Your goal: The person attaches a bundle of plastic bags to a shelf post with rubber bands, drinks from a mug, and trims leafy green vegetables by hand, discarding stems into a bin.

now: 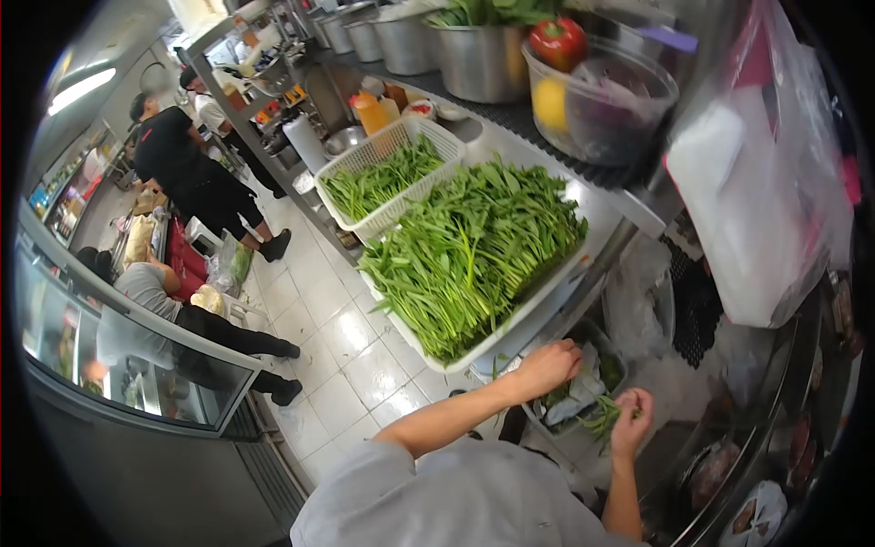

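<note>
My left hand [549,370] is over a bin [556,427] on the floor side of the counter, fingers curled together; anything between them is hidden. My right hand [631,423] is closed around a few leafy green stems [602,417], whose leaves hang toward the bin. Inside the bin lie a crumpled pale plastic bag [583,390] and dark green scraps. Just beyond my left hand, a white tray [437,365] is heaped with long-stemmed leafy greens [474,260]. Behind it, a white perforated basket [374,219] holds more of the same greens [387,178].
A shelf above carries metal pots [478,64] and a clear tub [602,109] with a tomato [559,44]. A large plastic bag [756,182] hangs at right. To the left are a glass-fronted cabinet [137,356], a bending person [150,287] and people standing on the tiled floor [351,360].
</note>
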Demonstrator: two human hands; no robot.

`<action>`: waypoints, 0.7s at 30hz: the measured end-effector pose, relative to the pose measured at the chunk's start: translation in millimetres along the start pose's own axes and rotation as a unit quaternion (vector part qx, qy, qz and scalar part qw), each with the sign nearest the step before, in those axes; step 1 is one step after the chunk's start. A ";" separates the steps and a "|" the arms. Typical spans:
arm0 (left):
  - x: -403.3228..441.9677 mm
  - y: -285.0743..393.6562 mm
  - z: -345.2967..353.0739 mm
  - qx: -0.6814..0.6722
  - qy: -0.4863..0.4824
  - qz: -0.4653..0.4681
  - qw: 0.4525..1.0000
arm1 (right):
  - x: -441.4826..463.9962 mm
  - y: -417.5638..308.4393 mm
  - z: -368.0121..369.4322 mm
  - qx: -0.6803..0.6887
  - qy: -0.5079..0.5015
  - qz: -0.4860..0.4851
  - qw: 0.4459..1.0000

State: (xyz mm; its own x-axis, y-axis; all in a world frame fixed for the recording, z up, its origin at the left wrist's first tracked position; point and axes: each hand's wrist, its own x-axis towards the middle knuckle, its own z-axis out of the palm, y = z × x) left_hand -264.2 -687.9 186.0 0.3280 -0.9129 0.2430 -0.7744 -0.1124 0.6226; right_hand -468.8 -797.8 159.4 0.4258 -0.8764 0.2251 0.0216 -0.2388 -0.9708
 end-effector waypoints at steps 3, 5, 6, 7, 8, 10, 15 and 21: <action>1.3 -9.4 -1.7 0.072 0.064 0.019 0.995 | 8.8 31.9 -24.6 -0.099 0.096 -0.052 0.989; -6.8 22.8 -52.7 -0.006 0.062 0.011 0.998 | 4.9 48.2 -53.6 -0.073 0.073 0.095 0.990; -16.6 29.4 -77.7 -0.045 0.056 0.008 0.997 | -1.4 56.1 -63.9 -0.061 0.060 0.171 0.982; -26.0 22.3 -97.9 -0.016 0.119 0.024 0.992 | -9.3 65.9 -70.2 -0.010 0.066 0.218 0.974; -35.3 15.5 -117.6 0.009 0.179 0.038 0.983 | -18.7 76.6 -77.3 0.038 0.073 0.266 0.960; -47.0 7.2 -156.3 0.143 0.250 -0.039 0.957 | -31.5 82.5 -83.0 0.113 0.104 0.300 0.942; -47.9 -19.1 -177.4 0.138 0.252 -0.146 0.947 | -30.0 49.5 -51.7 0.136 0.080 0.221 0.963; -22.3 -59.8 -220.6 0.036 0.362 -0.043 0.931 | 2.0 21.3 -31.6 0.060 -0.007 0.174 0.983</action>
State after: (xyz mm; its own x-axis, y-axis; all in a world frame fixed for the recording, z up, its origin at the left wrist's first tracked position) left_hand -105.8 -574.2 307.5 0.6483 -0.3993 0.6483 -0.7544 -0.2214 0.6180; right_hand -496.1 -817.9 141.7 0.4395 -0.8897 -0.1234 -0.0215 0.1269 -0.9917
